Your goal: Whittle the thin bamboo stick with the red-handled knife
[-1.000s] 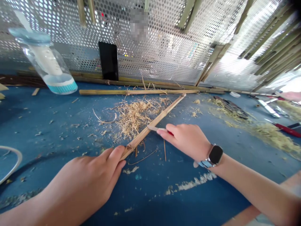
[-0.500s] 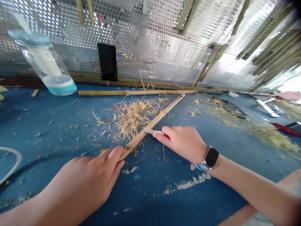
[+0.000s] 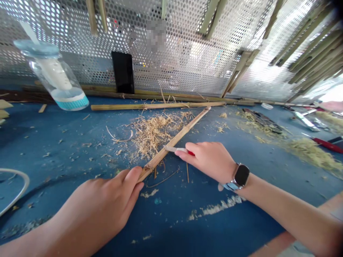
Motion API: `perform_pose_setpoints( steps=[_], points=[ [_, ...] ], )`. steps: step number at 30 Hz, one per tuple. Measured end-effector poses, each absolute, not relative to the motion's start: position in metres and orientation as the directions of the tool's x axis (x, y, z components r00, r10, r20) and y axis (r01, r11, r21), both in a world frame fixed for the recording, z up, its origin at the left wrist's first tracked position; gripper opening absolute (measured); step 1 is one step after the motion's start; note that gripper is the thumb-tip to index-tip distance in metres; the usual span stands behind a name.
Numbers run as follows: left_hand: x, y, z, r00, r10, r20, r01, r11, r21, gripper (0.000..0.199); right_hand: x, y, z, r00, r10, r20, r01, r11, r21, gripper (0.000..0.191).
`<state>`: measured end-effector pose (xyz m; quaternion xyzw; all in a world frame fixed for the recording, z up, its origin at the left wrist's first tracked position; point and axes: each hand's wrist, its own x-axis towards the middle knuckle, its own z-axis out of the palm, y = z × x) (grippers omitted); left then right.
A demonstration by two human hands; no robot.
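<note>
My left hand (image 3: 107,200) is closed around the near end of a pale bamboo strip (image 3: 182,134), which slants away across the blue table (image 3: 88,150). In my right hand (image 3: 209,157) is a knife (image 3: 173,149) with a red handle, mostly hidden by the fingers. Its blade lies across the strip, touching it a little beyond the node near my left hand. Curly bamboo shavings (image 3: 152,137) are heaped just left of the strip, and a few thin slivers lie under and beside it.
A longer bamboo strip (image 3: 118,106) lies along the back, before a perforated metal screen (image 3: 171,67). A phone (image 3: 122,73) leans there, with a lidded bottle (image 3: 57,78) to its left. Rightward are a dark tool (image 3: 262,120), more shavings (image 3: 313,153) and a red-handled knife (image 3: 325,144).
Hardly anything differs. The view has shifted slightly; both hands, the strip and the knife keep nearly the same places relative to each other.
</note>
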<state>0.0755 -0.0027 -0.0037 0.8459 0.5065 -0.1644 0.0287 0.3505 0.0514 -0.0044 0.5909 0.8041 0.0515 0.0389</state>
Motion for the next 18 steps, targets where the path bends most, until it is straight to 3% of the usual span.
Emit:
perform_pose_setpoints(
  steps=[5, 11, 18],
  points=[
    [0.073, -0.003, -0.007, 0.462, 0.84, -0.284, 0.849, -0.512, -0.134, 0.056, 0.37, 0.074, -0.004, -0.166, 0.986, 0.031, 0.976, 0.159, 0.148, 0.066],
    [0.076, -0.006, -0.005, 0.452, 0.848, -0.279, 0.852, -0.503, -0.149, 0.051, 0.364, 0.071, -0.009, -0.236, 0.971, 0.024, 0.969, 0.233, 0.086, 0.067],
    [0.077, -0.005, -0.009, 0.477, 0.85, -0.223, 0.829, -0.52, -0.208, 0.049, 0.376, 0.076, -0.009, -0.213, 0.975, 0.06, 0.972, 0.206, 0.113, 0.069]
  ],
)
